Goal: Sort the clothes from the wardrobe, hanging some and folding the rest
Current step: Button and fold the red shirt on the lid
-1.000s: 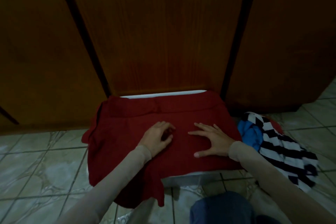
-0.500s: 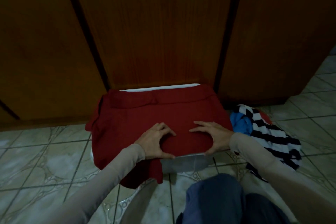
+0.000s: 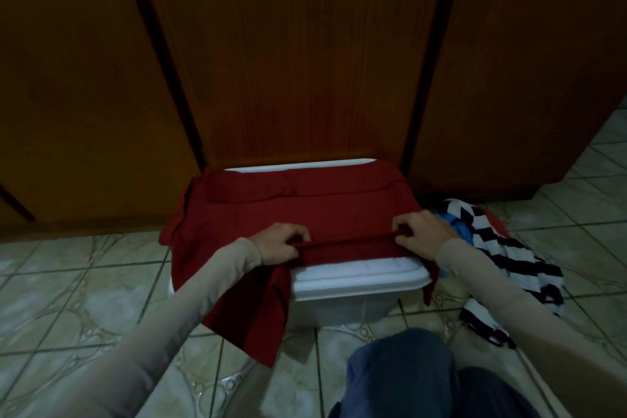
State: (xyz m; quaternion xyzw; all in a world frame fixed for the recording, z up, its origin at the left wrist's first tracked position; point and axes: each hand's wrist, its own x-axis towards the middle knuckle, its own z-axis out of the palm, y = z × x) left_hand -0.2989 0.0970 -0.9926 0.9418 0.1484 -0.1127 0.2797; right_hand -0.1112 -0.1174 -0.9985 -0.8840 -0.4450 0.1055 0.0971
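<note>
Filling the whole upper part of the head view, the wardrobe (image 3: 291,54) shows three tall, flat panels of dark reddish-brown wood with a fine vertical grain, parted by narrow black gaps. Below it spreads the floor (image 3: 68,285), laid with glossy, pale greenish square tiles bearing a curling pattern and set off by dark grout lines. The red garment (image 3: 291,214), a soft, matte, deep-red cloth, lies spread over the top of a white plastic bin (image 3: 342,285) that stands on the tiles right against the middle wardrobe panel; its far part is flat with a thicker folded band across it, and one loose flap droops off the bin's near left corner to the floor. The bin is boxy with rounded corners, a smooth ridged lid and a cloudy, paler body. In the bottom foreground sits the person's knee (image 3: 400,373) in dark blue fabric. To the right of the bin, a striped garment (image 3: 502,254) in bold black and white bands lies crumpled on the tiles, with a bit of bright blue cloth (image 3: 458,231) tucked at its inner edge. Both arms wear smooth beige sleeves. The left hand (image 3: 281,243) and the right hand (image 3: 422,231) each pinch the red garment's near edge with curled fingers, the cloth raised into a straight ridge between them.
</note>
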